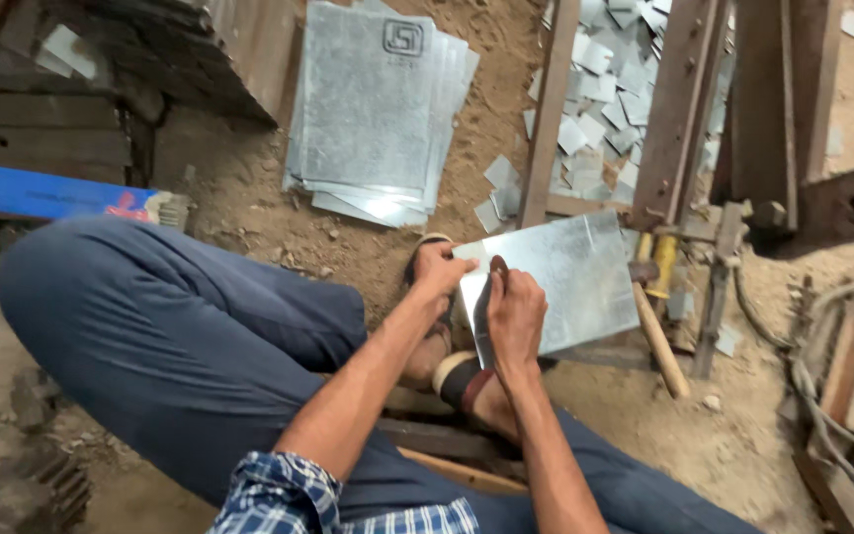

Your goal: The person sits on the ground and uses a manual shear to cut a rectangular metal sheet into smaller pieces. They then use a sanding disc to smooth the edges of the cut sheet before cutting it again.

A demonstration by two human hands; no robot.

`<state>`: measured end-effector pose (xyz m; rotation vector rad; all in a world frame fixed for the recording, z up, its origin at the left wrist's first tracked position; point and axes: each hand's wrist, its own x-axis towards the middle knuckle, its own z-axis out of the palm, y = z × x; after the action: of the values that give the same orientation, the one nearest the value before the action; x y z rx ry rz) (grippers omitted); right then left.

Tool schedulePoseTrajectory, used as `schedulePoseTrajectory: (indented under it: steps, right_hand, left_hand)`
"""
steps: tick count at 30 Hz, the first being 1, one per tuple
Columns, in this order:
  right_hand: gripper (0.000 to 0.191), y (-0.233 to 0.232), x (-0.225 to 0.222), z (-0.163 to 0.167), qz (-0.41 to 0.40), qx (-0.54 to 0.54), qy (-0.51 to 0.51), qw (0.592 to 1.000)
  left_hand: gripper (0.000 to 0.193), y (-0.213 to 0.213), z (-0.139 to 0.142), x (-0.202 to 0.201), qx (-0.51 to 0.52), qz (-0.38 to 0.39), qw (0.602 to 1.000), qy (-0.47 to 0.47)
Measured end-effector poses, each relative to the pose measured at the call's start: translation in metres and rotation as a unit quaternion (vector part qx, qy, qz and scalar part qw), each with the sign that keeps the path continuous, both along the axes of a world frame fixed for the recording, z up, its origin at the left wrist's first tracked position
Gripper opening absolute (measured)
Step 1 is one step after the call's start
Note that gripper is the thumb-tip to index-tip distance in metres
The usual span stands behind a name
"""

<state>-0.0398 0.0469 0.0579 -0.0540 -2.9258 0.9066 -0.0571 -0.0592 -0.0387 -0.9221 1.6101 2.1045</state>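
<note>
A blue bar [42, 194] is cut off at the left edge. A stack of metal sheets [378, 109] lies on the sandy floor [249, 198]. The left hand [439, 269] is closed, gripping the left corner of a metal sheet [570, 282]. The right hand [514, 318] is closed around a dark tool [483, 307], hard to identify, pressed against the sheet's left edge. Small offcuts [600, 89] lie beyond; a wooden-handled hammer [658, 331] lies just right, its head partly hidden.

A grey, shiny, roughly rectangular metal sheet [565, 287] was held tilted above the sandy floor just beyond the person's sandalled feet, its near-left edge pinched between both hands, while a dark, narrow curved tool [484, 309] lay pressed along that same edge.
</note>
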Motion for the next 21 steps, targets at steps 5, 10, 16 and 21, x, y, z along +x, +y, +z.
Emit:
schedulePoseTrajectory:
  steps: [5, 10, 16, 21]
  right_hand:
    - [0.017, -0.001, -0.004, -0.001, 0.042, 0.002, 0.035, 0.999]
    - [0.034, 0.004, 0.002, -0.003, 0.006, 0.034, -0.033, 0.999]
    - [0.028, 0.003, 0.009, 0.003, 0.026, 0.022, 0.012, 0.999]
    - [0.016, -0.001, 0.002, 0.002, 0.008, 0.016, 0.007, 1.0]
  left_hand:
    - [0.032, 0.001, 0.004, 0.001, 0.041, -0.008, 0.999, 0.004]
    - [0.035, -0.001, 0.004, 0.0, -0.05, -0.022, 0.999, 0.004]
    - [0.03, 0.001, -0.003, 0.0, 0.019, -0.017, 0.999, 0.031]
    - [0.027, -0.001, -0.004, 0.0, -0.059, -0.022, 0.997, 0.044]
